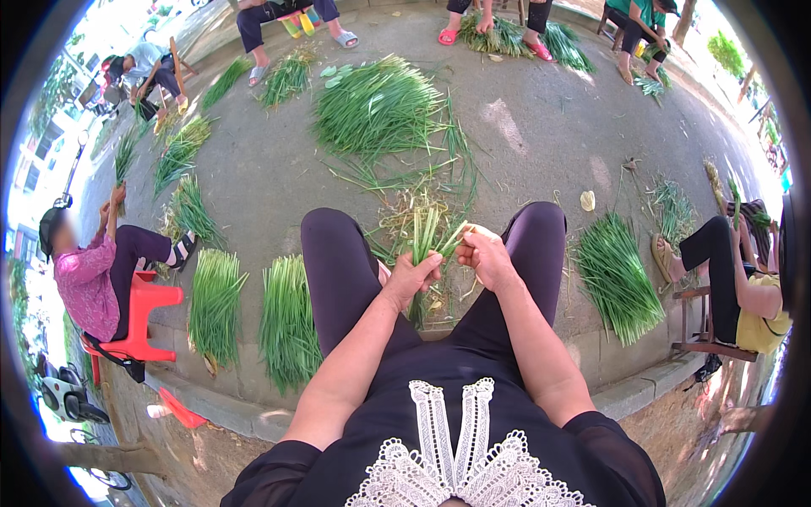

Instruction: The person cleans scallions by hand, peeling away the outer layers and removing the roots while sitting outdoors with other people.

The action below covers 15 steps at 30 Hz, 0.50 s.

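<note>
The left hand (411, 275) was closed around a small bunch of green stalks (427, 232), held upright between the knees. The right hand (487, 256) pinched a stalk tip. Trimmed bundles (217, 304) lay on the concrete ground (524, 135); no containers were seen.

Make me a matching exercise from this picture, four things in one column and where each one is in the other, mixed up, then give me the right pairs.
Things
1. left hand
2. red plastic stool
3. large loose heap of green stalks
4. yellow leaf

Places
A. on the pavement, right of the person's right knee
B. under the seated co-worker at the far left
C. gripping a small bunch of stalks between the knees
D. middle of the pavement, ahead of the knees

Pairs: 1-C, 2-B, 3-D, 4-A
</note>
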Motion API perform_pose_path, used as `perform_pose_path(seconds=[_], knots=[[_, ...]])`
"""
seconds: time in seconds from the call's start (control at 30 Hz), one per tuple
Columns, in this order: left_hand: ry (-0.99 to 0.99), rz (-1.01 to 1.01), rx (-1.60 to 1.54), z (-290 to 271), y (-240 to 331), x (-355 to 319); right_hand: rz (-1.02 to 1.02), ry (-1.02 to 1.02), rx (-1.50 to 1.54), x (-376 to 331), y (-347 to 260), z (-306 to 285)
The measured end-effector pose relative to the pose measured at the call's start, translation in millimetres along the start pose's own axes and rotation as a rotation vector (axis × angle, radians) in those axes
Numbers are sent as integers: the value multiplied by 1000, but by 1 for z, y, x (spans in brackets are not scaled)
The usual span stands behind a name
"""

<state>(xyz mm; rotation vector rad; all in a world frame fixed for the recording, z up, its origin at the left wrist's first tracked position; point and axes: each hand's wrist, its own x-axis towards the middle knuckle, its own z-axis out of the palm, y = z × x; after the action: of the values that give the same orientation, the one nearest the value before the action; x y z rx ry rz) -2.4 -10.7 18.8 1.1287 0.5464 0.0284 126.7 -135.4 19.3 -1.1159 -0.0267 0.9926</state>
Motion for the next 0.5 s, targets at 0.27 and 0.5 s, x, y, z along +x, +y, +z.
perform_pose_path(seconds=[0.27, 0.5], knots=[[35, -2, -20, -1, -4, 2, -10, -61, -76, -4, 1, 2], [37, -6, -43, -3, -4, 3, -11, -60, -1, -7, -3, 5]])
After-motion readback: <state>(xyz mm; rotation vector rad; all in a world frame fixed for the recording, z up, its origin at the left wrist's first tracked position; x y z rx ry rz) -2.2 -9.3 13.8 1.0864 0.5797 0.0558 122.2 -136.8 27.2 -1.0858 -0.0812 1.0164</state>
